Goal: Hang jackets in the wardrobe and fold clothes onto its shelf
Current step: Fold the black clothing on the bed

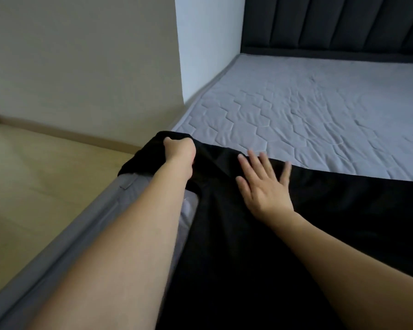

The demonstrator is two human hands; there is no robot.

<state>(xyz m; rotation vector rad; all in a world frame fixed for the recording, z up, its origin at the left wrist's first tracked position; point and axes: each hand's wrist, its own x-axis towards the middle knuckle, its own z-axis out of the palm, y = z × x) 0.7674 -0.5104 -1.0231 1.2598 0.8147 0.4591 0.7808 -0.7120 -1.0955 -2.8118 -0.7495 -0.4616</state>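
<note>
A black garment (pixel 320 222) lies spread over the near corner of the grey quilted mattress (pixel 308 110). Its far left end hangs over the bed's edge. My left hand (pixel 179 151) grips that bunched end of the garment in a fist. My right hand (pixel 265 184) lies flat on the black cloth just to the right, fingers spread and straight. No wardrobe or hanger is in view.
A dark padded headboard (pixel 332 22) stands at the far end of the bed. The grey bed edge (pixel 65 241) runs diagonally at lower left, with tan floor (pixel 34 182) beyond it. A beige wall (pixel 81 55) and a white wall (pixel 208 44) rise on the left.
</note>
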